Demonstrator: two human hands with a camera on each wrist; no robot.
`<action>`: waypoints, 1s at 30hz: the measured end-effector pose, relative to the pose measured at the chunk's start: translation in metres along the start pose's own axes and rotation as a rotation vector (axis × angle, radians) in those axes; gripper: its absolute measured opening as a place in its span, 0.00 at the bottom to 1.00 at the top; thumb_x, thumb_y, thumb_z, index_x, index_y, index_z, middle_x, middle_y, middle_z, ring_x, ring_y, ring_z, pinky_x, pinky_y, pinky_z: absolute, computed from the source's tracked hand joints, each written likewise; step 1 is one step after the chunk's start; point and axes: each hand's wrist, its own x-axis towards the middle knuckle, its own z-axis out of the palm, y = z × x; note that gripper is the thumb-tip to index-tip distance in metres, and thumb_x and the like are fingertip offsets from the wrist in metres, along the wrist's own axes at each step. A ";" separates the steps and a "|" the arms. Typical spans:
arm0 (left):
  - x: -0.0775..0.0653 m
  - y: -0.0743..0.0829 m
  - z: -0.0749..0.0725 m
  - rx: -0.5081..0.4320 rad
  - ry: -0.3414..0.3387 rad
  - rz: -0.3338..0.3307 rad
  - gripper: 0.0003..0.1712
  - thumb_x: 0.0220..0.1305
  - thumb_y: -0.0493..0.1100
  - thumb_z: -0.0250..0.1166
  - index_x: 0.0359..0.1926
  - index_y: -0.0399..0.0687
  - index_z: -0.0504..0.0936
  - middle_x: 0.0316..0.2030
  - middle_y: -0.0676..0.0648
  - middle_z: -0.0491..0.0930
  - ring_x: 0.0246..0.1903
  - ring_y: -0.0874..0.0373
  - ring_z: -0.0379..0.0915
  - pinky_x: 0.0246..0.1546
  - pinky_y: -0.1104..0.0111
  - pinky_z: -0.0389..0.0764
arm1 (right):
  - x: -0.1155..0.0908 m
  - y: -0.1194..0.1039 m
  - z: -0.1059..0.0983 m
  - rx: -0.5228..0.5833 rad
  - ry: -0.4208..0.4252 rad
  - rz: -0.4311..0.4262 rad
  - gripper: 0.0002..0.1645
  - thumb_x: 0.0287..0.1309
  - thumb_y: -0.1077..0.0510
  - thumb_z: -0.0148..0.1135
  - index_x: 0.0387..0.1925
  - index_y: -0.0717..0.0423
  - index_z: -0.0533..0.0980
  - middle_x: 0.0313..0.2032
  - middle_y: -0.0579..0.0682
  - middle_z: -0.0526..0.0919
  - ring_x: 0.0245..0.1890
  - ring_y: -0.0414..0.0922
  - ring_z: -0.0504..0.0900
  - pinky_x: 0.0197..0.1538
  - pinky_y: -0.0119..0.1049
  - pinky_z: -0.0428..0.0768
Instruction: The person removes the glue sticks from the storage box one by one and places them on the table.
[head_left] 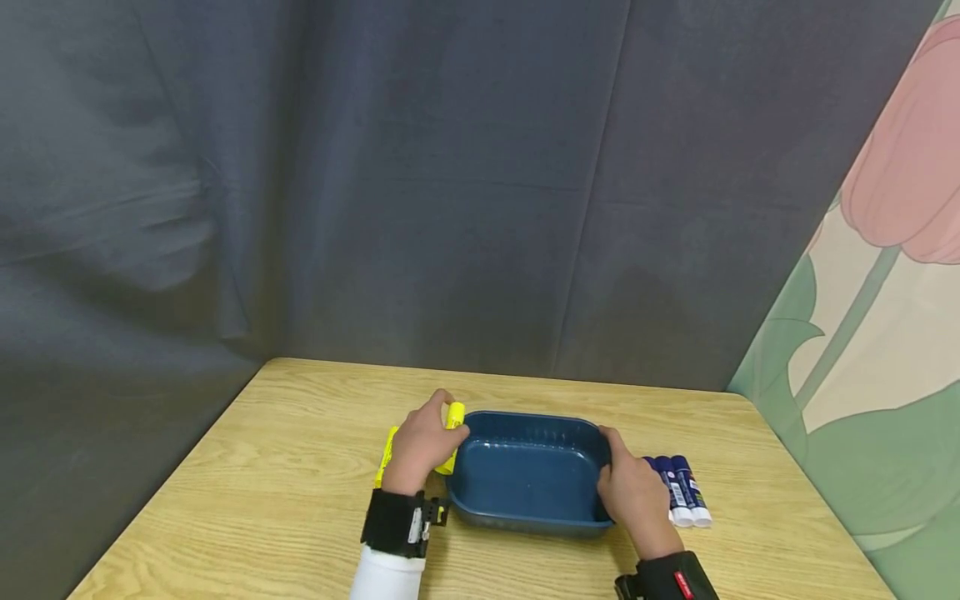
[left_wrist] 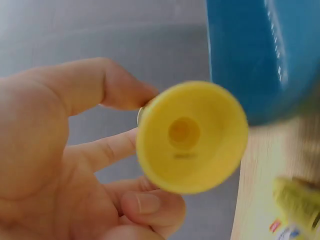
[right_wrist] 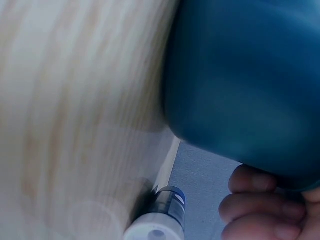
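Note:
Between thumb and fingers, my left hand (head_left: 423,442) pinches a yellow glue stick (head_left: 455,415) close to the left rim of a dark blue baking dish (head_left: 534,527). The left wrist view looks straight at the round, hollow end of this glue stick (left_wrist: 192,155). Another yellow glue stick (head_left: 386,458) is on the table left of that hand, partly covered by it. My right hand (head_left: 637,492) grips the dish's right rim, its curled fingers (right_wrist: 260,207) seen against the dish wall (right_wrist: 240,100) in the right wrist view. The dish's visible inside holds nothing.
Several dark blue glue sticks with white ends (head_left: 681,487) lie side by side just right of my right hand, on the wooden table (head_left: 300,483). A grey curtain (head_left: 465,192) hangs behind the table. A flower-patterned wall (head_left: 885,333) stands at the right.

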 end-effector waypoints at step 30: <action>0.006 -0.098 -0.028 -0.166 -0.024 -0.309 0.29 0.58 0.39 0.51 0.62 0.44 0.60 0.46 0.34 0.71 0.32 0.46 0.67 0.26 0.61 0.67 | -0.001 0.005 0.002 0.003 0.009 -0.001 0.34 0.56 0.62 0.51 0.65 0.48 0.57 0.11 0.48 0.63 0.08 0.43 0.62 0.11 0.34 0.56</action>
